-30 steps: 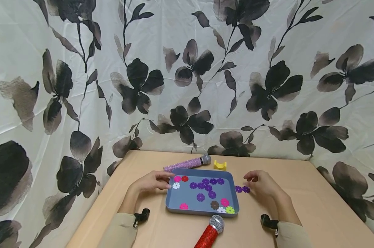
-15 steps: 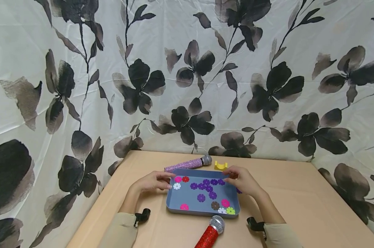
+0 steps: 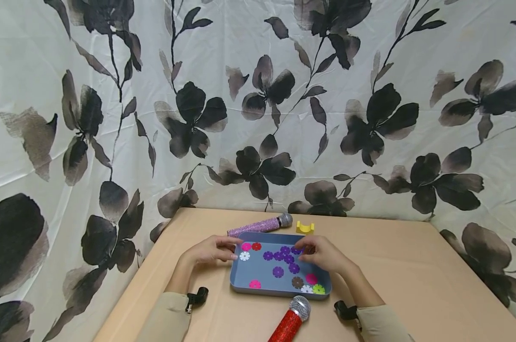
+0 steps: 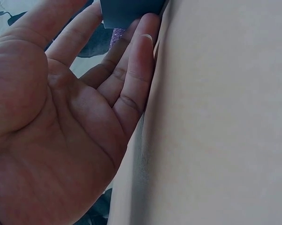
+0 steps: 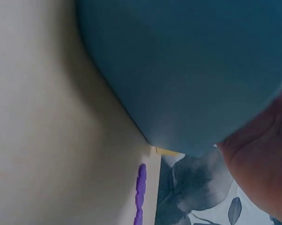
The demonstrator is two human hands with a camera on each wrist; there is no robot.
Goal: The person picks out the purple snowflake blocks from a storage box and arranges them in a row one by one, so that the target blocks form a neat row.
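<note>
A grey-blue tray (image 3: 251, 270) holds several small flower-shaped pieces, many of them purple (image 3: 277, 272). Others are pink (image 3: 255, 284), red (image 3: 256, 246), white (image 3: 244, 256), brown (image 3: 297, 282) and lime green (image 3: 318, 289). My left hand (image 3: 211, 250) touches the tray's left side with fingers extended. Over the tray's upper right reaches my right hand (image 3: 326, 255), thumb and forefinger apart around a purple flower piece (image 3: 296, 251); its other fingers are partly hidden. In the right wrist view, purple pieces (image 5: 140, 190) lie edge-on on the table, outside the tray.
Behind the tray lies a glittery lilac microphone (image 3: 258, 225), beside a small yellow cradle-shaped block (image 3: 305, 227). A red glittery microphone (image 3: 288, 323) lies in front. A floral cloth (image 3: 258, 95) hangs behind the wooden table (image 3: 411, 266).
My right hand has moved left from beside the purple pieces on the table to above the tray's purple pieces. The left hand has stayed at the tray's left side.
</note>
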